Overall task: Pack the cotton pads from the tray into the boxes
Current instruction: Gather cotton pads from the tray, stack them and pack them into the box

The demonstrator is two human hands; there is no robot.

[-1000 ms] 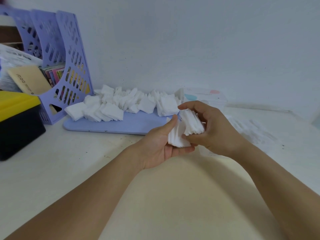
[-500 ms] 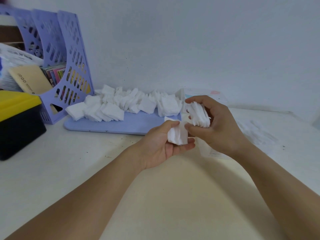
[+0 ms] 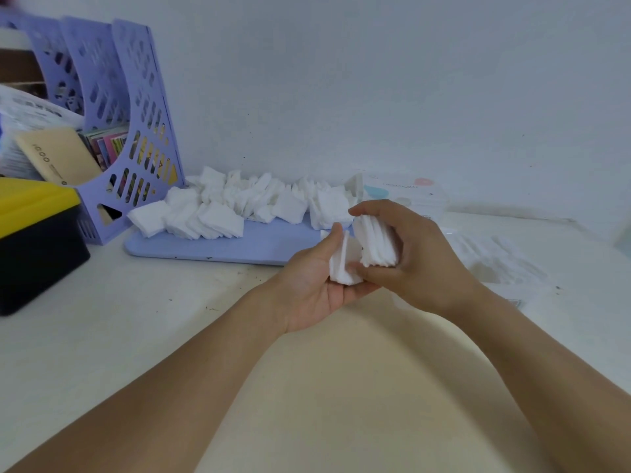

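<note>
The white tabletop [image 3: 143, 322] carries everything, with the lilac tray [image 3: 239, 244] lying across its far side at about 11 o'clock from the hands. Along the tray's far edge a long loose row of cotton pads [image 3: 239, 206] waits, many tipped and overlapping. Just behind the hands at 1 o'clock stands a pale box [image 3: 403, 192] with pink and blue spots; whether it is open cannot be told from here. A lilac file rack [image 3: 136, 131] and a yellow-lidded black case [image 3: 37, 240] sit off at 9 to 10 o'clock.

The right hand [image 3: 420, 254] has its fingers and thumb curled round a thick stack of pads [image 3: 377, 244], held on edge. The left hand [image 3: 317, 285] lies palm up with a smaller bunch of pads [image 3: 341, 264] pinched between thumb and fingers, touching the right thumb.

The step in hand looks like squaring the two lots into one neat stack before boxing. To do it well, the person should bring the small bunch flush against the big stack, edges aligned, then squeeze lightly from both faces. Soft pads fan and slip, so the grip should stay even, and the stack should go into the box edge-first.
</note>
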